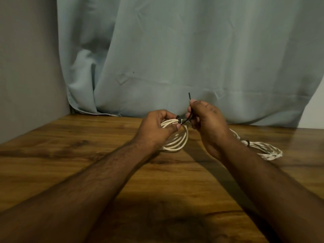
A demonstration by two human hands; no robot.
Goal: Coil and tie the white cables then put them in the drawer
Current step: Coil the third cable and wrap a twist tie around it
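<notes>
Two bare forearms, hairy, no sleeves visible up to the lower frame edge. No rings, watch or bands on left hand point(154, 128) or right hand point(207, 120). Short, unpainted nails.

Smooth white cable coil point(177, 137), several round loops, held above wooden table w/ thin black tie point(188, 118) wrapped at its top. Second white twisted-cable bundle point(263, 149), black-tied, lies flat at right.

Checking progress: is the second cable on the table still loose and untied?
No, the second cable lies coiled on the table with a dark tie around it.
</notes>
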